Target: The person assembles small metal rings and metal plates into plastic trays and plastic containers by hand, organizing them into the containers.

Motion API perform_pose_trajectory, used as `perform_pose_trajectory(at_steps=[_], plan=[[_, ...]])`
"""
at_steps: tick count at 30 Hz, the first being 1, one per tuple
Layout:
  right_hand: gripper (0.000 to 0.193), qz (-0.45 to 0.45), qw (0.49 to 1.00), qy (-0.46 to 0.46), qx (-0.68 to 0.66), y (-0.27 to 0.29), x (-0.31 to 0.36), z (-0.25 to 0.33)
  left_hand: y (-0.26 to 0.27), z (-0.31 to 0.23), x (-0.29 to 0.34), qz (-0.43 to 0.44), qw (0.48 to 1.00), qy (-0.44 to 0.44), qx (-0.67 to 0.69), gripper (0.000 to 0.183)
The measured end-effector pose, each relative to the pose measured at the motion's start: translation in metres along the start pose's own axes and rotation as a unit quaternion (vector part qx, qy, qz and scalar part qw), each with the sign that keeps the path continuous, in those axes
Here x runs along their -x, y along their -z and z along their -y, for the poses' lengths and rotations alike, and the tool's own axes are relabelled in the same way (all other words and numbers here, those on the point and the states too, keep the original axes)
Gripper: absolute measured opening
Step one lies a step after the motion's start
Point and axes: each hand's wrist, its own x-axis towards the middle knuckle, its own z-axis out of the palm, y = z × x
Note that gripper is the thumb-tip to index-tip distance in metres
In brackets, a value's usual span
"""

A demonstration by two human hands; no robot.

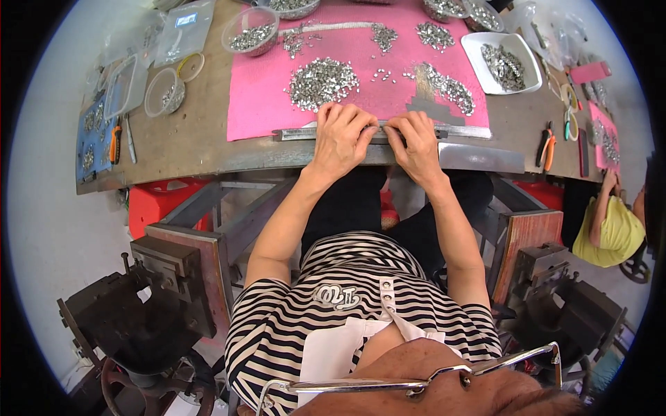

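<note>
Both hands work at a long narrow metal bar [295,134] lying along the front edge of a pink mat [253,104]. My left hand [338,141] has its fingers curled over the bar, thumb and forefinger pinched together. Close beside it, my right hand [416,142] is closed in a similar pinch. Whatever small piece sits between the fingertips is too small to make out. Beyond my left hand lies a large heap of small silvery metal pieces [323,83]. Past my right hand are grey flat strips [437,109] and another pile of metal pieces [454,96].
A white tray [471,66] stands at the right, a clear tub [232,35] at the far left of the mat. Orange-handled pliers lie left [115,142] and right [549,149]. A person in yellow [610,225] sits at the right. Dark vises [166,270] flank me.
</note>
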Motion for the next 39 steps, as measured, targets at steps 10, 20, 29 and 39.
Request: perform_pose_trajectory(at_steps=[10, 20, 29, 39], plan=[[0.011, 0.005, 1.000, -0.027, 0.016, -0.001, 0.002, 0.002, 0.002, 0.002, 0.001, 0.011, 0.999, 0.018, 0.030, 0.012], [0.015, 0.002, 1.000, -0.019, 0.013, 0.000, 0.002, 0.006, 0.003, 0.002, 0.003, 0.011, 0.999, 0.006, 0.040, 0.012], [0.013, -0.003, 1.000, -0.023, 0.013, -0.002, 0.003, 0.004, 0.004, 0.000, 0.001, 0.017, 0.999, 0.019, 0.032, 0.012], [0.012, -0.004, 0.999, -0.033, 0.005, -0.002, 0.003, 0.007, 0.002, -0.005, 0.002, 0.026, 0.999, 0.046, 0.009, 0.011]])
